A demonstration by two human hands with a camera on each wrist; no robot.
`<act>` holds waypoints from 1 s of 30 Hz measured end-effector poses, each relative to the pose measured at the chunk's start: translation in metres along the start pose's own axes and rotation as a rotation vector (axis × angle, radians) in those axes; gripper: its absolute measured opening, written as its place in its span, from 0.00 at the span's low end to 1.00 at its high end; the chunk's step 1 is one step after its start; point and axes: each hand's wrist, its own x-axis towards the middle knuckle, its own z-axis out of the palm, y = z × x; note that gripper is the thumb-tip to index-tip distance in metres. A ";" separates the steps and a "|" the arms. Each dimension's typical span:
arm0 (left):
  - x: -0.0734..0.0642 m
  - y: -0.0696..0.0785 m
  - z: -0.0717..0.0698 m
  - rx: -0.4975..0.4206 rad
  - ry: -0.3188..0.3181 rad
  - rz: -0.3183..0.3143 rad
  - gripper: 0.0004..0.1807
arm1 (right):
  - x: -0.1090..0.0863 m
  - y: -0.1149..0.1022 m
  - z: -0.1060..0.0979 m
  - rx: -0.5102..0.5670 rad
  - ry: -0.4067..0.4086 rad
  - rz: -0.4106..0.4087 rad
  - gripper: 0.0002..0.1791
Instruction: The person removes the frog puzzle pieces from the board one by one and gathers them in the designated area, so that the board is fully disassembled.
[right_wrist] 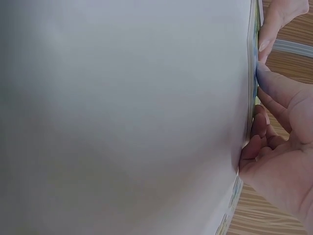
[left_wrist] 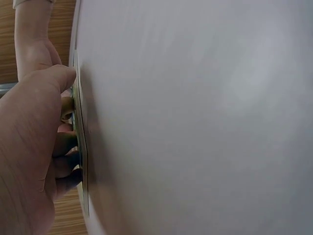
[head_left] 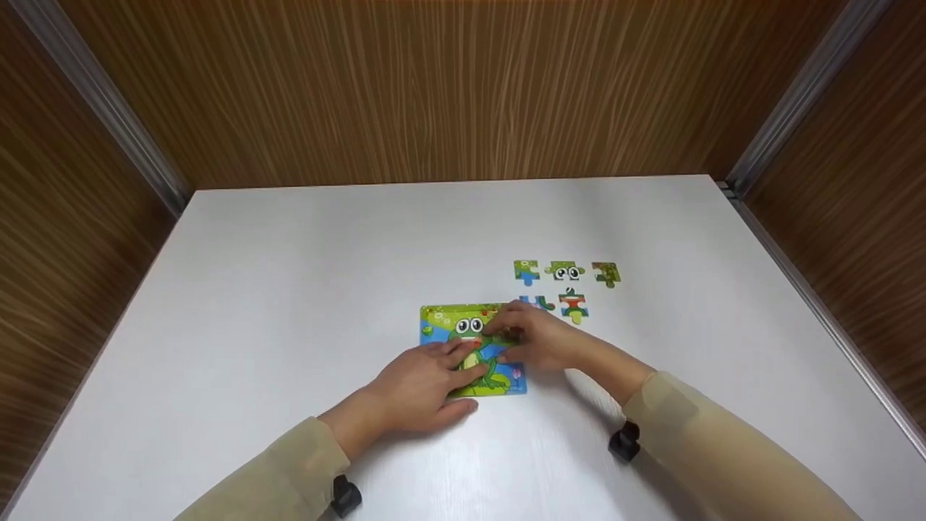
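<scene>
A square frog puzzle board (head_left: 435, 316), green and blue, lies flat on the white table. My left hand (head_left: 419, 383) rests on its lower left with the fingers spread over the picture; the thumb lies on the table by the front edge. On the board's right side is my right hand (head_left: 539, 336), its fingers bent. Its thumb and index fingertip touch the picture a little apart; whether a piece sits between them is unclear. In the right wrist view the other fingers of that right hand (right_wrist: 283, 152) curl by the edge of the board (right_wrist: 252, 63).
Several loose puzzle pieces lie right of the board: a corner piece (head_left: 526, 270), a piece with eyes (head_left: 564, 270), a dark green piece (head_left: 606, 273), a red and green piece (head_left: 574, 307), and a blue piece (head_left: 537, 302) partly behind my right hand. Wood-patterned panels (head_left: 448, 94) enclose the table.
</scene>
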 end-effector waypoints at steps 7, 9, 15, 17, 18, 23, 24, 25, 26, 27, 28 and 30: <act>0.001 -0.001 -0.001 0.005 0.001 -0.004 0.33 | 0.000 0.001 0.001 0.027 0.002 -0.006 0.20; 0.001 -0.001 -0.001 0.006 0.007 -0.004 0.32 | 0.000 0.001 0.001 0.040 0.003 -0.013 0.20; 0.002 -0.001 -0.001 0.000 0.005 -0.006 0.32 | -0.001 0.000 0.001 0.061 -0.001 -0.001 0.20; 0.002 -0.001 0.000 -0.001 0.004 -0.007 0.32 | -0.001 0.000 0.000 0.062 -0.002 0.008 0.20; 0.002 -0.001 0.000 -0.003 0.004 -0.008 0.32 | -0.001 0.000 0.000 0.063 -0.004 0.014 0.20; 0.003 0.000 0.000 -0.012 0.002 -0.012 0.32 | 0.000 -0.001 0.001 0.050 -0.008 0.040 0.20; 0.002 0.000 0.000 -0.014 0.001 -0.012 0.32 | 0.000 0.000 0.001 0.051 -0.010 0.042 0.20; 0.003 -0.001 0.000 -0.017 0.001 -0.011 0.32 | 0.001 0.000 0.001 0.048 -0.010 0.041 0.20; 0.003 -0.001 0.001 -0.022 0.001 -0.011 0.32 | 0.001 0.000 0.001 0.048 -0.011 0.037 0.20; 0.003 -0.001 0.001 -0.025 0.002 -0.010 0.32 | 0.001 0.000 0.001 0.050 -0.012 0.031 0.20; 0.003 -0.001 0.001 -0.028 0.002 -0.010 0.32 | 0.002 0.000 0.001 0.053 -0.012 0.026 0.20; 0.003 -0.001 0.001 -0.031 0.009 -0.007 0.32 | 0.002 0.001 0.001 0.058 -0.012 0.014 0.19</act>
